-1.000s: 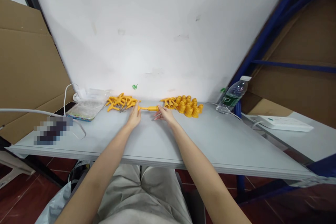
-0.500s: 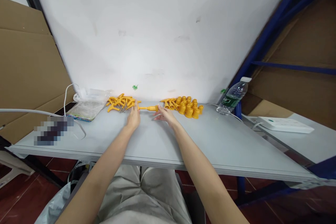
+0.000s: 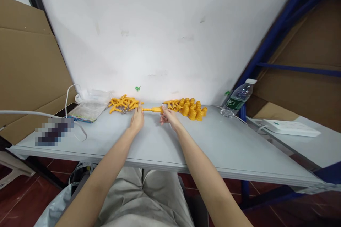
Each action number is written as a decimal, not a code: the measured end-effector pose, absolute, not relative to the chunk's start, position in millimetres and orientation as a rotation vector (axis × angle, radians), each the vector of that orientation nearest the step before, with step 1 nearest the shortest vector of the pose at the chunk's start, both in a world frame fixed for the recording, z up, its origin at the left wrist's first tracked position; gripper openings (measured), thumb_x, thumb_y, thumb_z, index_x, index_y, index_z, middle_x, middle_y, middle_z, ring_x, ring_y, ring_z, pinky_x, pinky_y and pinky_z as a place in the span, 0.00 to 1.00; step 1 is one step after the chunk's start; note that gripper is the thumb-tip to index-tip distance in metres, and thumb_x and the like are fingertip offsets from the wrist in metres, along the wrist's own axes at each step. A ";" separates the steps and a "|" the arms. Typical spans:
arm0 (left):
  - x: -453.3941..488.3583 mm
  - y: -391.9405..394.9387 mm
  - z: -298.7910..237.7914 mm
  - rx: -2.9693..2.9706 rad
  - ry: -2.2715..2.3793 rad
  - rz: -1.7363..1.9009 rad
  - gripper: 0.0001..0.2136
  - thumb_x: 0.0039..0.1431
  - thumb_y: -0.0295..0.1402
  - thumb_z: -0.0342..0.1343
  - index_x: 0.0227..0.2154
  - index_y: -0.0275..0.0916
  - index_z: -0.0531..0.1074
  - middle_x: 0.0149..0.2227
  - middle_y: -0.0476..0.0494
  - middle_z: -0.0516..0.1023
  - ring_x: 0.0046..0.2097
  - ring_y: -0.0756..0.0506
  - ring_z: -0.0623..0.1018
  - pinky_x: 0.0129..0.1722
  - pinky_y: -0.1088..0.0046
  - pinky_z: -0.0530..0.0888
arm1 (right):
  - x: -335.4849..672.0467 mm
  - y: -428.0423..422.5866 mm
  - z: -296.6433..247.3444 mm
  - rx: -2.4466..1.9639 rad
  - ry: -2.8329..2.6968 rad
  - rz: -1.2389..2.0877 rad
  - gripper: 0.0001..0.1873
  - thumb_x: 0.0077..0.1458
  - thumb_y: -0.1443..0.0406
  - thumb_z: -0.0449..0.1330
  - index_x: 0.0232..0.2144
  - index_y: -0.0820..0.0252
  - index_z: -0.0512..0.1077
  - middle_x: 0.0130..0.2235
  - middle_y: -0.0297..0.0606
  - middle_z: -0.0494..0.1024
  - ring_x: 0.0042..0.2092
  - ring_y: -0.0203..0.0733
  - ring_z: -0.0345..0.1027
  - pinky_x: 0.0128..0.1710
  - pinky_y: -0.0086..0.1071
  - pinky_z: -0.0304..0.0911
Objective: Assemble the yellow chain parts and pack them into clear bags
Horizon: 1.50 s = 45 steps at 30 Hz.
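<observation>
Between my two hands lies a slender yellow plastic piece (image 3: 156,109), level, ribbed toward the left and wider toward the right. My left hand (image 3: 137,118) is closed on its left end, which the fingers hide. Thumb and fingers of my right hand (image 3: 169,117) pinch the right end. Just left of my left hand is a heap of branched yellow plastic pieces (image 3: 123,101) with small ball chains (image 3: 124,109). Beyond my right hand lie several yellow hollow cones (image 3: 174,106), and beside them stand several yellow cup-shaped pieces (image 3: 192,114).
A plastic bottle (image 3: 237,100) leans at the table's right end, near a white power strip (image 3: 290,127). To the left are a clear plastic bag (image 3: 89,109), a white cable (image 3: 32,113) and a blurred dark object (image 3: 53,133). A white panel (image 3: 165,35) rises behind the grey table (image 3: 221,149).
The fingers of my right hand have curled in more around the right end of the yellow piece. Both hands and the piece appear slightly farther right.
</observation>
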<state>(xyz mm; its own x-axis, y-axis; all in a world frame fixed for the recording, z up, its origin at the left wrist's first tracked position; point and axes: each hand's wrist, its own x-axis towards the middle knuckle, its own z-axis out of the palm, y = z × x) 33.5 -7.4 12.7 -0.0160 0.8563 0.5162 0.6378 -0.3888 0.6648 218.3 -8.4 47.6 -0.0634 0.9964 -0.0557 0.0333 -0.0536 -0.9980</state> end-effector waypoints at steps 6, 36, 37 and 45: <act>31.6 -7.2 13.2 2.020 1.624 1.331 0.28 0.67 0.32 0.39 0.68 0.39 0.42 0.57 0.29 0.66 0.55 0.38 0.72 0.55 0.59 0.68 | 229.1 -11.0 51.2 -1.082 -1.346 1.348 0.26 0.47 0.53 0.68 0.46 0.54 0.69 0.39 0.37 0.81 0.29 0.37 0.76 0.36 0.31 0.70; 36.8 -14.3 21.5 2.078 1.715 1.267 0.29 0.66 0.31 0.37 0.69 0.39 0.38 0.53 0.31 0.68 0.49 0.41 0.74 0.49 0.62 0.71 | 228.6 -6.2 48.3 -1.121 -1.353 1.285 0.27 0.52 0.43 0.59 0.37 0.60 0.74 0.33 0.45 0.82 0.33 0.46 0.77 0.42 0.40 0.71; 36.5 -14.1 21.4 2.070 1.720 1.261 0.29 0.66 0.31 0.37 0.69 0.38 0.39 0.53 0.30 0.68 0.49 0.40 0.74 0.50 0.61 0.71 | 232.1 -6.4 48.6 -1.083 -1.389 1.294 0.26 0.49 0.46 0.64 0.42 0.59 0.74 0.38 0.44 0.82 0.36 0.46 0.78 0.46 0.41 0.70; 33.4 -11.6 18.4 2.108 1.691 1.302 0.28 0.67 0.33 0.37 0.68 0.37 0.40 0.53 0.30 0.69 0.47 0.41 0.75 0.48 0.63 0.72 | 227.7 -5.0 46.6 -1.050 -1.420 1.232 0.27 0.43 0.42 0.65 0.33 0.59 0.76 0.32 0.43 0.82 0.42 0.50 0.77 0.54 0.45 0.63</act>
<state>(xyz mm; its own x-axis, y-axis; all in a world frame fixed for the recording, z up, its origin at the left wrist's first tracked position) 33.4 -11.6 18.4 -0.0074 0.8497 0.5272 0.7268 -0.3575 0.5864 227.7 -5.0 46.6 -0.1817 0.9763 0.1180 0.0207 0.1237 -0.9921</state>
